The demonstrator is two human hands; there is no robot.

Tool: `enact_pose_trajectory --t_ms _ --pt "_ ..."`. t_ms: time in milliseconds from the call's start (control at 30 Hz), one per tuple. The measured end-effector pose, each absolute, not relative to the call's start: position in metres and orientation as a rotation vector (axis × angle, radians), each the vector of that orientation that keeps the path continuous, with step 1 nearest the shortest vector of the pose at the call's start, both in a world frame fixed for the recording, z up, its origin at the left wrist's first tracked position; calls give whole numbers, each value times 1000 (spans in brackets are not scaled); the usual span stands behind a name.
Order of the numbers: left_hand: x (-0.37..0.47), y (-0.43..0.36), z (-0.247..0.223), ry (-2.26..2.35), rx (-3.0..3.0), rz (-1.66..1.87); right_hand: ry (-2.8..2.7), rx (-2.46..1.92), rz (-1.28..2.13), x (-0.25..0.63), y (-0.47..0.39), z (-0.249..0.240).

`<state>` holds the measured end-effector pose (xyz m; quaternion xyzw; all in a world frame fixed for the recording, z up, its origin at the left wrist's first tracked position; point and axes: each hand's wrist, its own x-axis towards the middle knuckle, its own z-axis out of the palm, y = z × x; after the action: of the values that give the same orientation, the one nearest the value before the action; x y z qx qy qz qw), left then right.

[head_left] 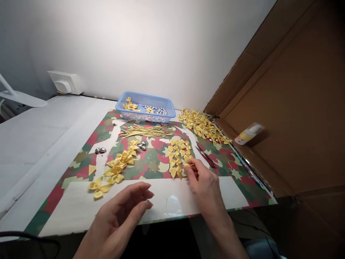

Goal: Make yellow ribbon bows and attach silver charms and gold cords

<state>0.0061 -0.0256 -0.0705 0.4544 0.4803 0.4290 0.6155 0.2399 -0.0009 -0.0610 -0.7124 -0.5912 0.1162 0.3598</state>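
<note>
Apparent step: aligning yellow bows (176, 170) in two columns, toward the front edge of the counter (51, 135). Right hand (207, 187): fingertips nearly closed beside the columns; grip indeterminable. Left hand (111, 219): half-open, empty. Further alignment calls for light fingertip pressure.

The paired bows (180, 154) are small, yellow and tied from smooth ribbon. They lie flat in two adjacent columns on a camouflage-patterned mat (153, 167), with loops and pointed tails spread. The loose bows (118, 167), of the same yellow ribbon, form an uneven diagonal line; the nearest bow lies on a white sheet (78, 212).
</note>
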Motion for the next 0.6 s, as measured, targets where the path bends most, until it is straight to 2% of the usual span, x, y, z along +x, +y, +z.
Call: enact_pose_trajectory --t_ms 133,300,433,600 --pt "3 -26 -66 1146 1026 988 -1649 -1736 297 226 -9 -55" --pt "-9 -29 -63 1116 1181 943 -1999 -1464 516 178 -2 -51" --pt "-26 -31 -62 1124 1341 839 -2188 -1522 522 134 15 -53" --pt "-38 -32 -63 1193 1302 878 -2147 -1604 469 105 32 -60"
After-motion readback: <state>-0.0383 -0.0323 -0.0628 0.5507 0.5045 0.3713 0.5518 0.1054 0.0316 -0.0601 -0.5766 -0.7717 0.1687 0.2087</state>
